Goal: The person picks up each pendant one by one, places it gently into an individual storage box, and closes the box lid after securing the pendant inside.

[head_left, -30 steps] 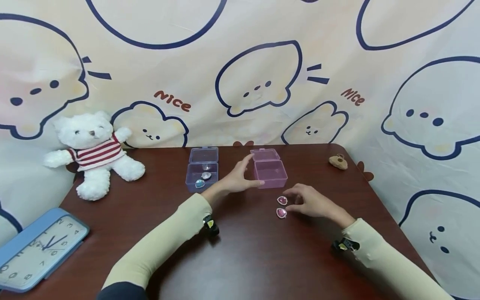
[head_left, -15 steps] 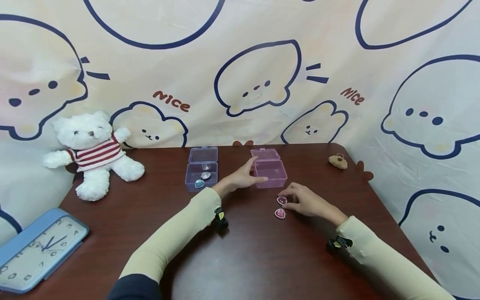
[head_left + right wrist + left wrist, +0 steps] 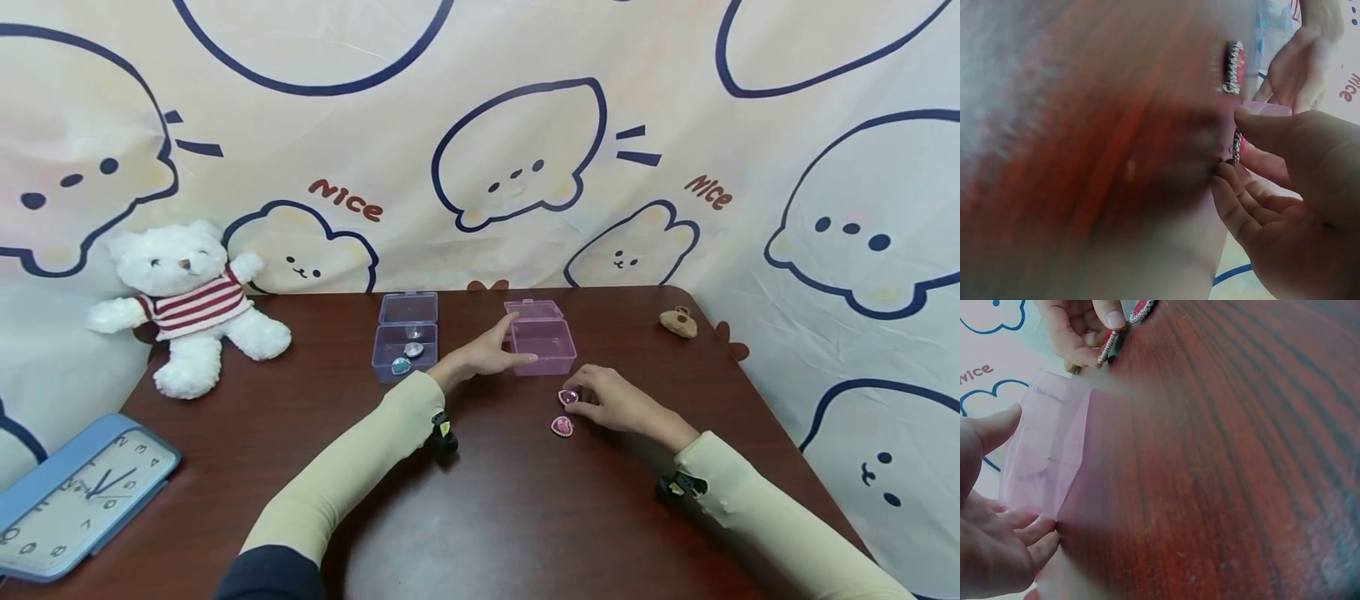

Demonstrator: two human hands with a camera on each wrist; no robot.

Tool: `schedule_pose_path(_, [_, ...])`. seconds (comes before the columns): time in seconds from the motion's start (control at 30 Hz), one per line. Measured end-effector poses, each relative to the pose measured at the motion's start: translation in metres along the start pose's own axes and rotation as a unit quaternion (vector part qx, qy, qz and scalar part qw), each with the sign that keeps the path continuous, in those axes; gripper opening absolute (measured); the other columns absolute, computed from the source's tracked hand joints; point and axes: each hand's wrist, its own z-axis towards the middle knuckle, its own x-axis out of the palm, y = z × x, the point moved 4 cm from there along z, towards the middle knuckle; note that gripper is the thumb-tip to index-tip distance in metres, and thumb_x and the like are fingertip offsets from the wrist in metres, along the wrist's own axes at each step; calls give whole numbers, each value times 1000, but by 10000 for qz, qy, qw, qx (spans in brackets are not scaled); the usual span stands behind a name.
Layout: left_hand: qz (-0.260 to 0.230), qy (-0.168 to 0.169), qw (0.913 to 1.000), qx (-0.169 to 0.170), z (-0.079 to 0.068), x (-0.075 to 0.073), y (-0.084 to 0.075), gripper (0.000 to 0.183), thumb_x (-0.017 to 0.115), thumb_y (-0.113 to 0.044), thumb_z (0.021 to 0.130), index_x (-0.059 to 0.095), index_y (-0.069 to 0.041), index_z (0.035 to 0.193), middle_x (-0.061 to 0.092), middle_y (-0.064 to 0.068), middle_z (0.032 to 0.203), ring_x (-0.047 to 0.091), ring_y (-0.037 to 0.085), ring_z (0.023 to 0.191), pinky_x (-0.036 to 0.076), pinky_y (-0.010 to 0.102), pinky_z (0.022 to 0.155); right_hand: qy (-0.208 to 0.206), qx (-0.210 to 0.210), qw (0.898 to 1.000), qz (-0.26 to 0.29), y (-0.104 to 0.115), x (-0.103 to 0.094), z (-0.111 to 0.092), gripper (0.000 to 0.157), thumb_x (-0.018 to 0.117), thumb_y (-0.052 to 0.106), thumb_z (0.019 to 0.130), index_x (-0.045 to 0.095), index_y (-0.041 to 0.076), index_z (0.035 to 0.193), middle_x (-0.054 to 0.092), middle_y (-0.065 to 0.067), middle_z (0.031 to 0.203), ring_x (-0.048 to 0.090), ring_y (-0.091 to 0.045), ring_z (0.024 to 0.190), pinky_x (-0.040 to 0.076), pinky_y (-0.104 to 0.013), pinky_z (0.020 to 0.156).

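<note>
My left hand (image 3: pixel 491 350) holds the left side of an open pink plastic box (image 3: pixel 543 367), thumb at the front and fingers toward the hinge. In the left wrist view the thumb and fingers lie on opposite sides of the clear pink wall (image 3: pixel 1047 450). Just in front of the box, my right hand (image 3: pixel 618 400) pinches a pink gem with a beaded silver rim (image 3: pixel 567 397). That gem is tipped up on edge between thumb and fingers (image 3: pixel 1107 347). A second pink gem (image 3: pixel 562 426) lies flat on the table nearby, closer to me.
A bluish clear box (image 3: pixel 382 350) stands open on the left, with several gems inside. Farther left are a white teddy bear (image 3: pixel 198 308) and a blue clock (image 3: pixel 90 500). A small tan object (image 3: pixel 678 322) lies at the back right of the brown table (image 3: pixel 480 517).
My left hand has moved right and now holds the pink box. My right hand has closed in on the farther pink gem and tilted it up from the table.
</note>
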Motion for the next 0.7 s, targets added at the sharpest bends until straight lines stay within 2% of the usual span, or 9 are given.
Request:
schedule_pose_path(0.2, [-35, 65, 9999, 96, 0, -1, 0, 99, 75, -33, 95, 8, -16, 166, 32, 19, 165, 32, 35, 155, 24, 53, 128, -425, -183, 9989, 3, 4, -11, 0, 26, 81, 20, 90, 75, 12, 114, 77, 1, 107, 69, -11, 95, 60, -35, 86])
schedule_pose_path(0.47, [27, 83, 9998, 163, 0, -2, 0, 102, 75, -36, 94, 7, -15, 166, 27, 18, 168, 28, 35, 157, 23, 55, 128, -873, -548, 9937, 438, 10, -30, 7, 27, 82, 19, 88, 76, 13, 114, 78, 0, 105, 69, -10, 92, 60, -28, 80])
schedule_pose_path(0.7, [15, 121, 9996, 244, 1, -2, 0, 98, 74, -35, 95, 9, -17, 166, 30, 17, 166, 29, 36, 156, 23, 56, 128, -841, -363, 9933, 709, 12, -41, 15, 29, 82, 18, 88, 75, 12, 116, 77, -4, 107, 70, -13, 93, 63, -35, 83])
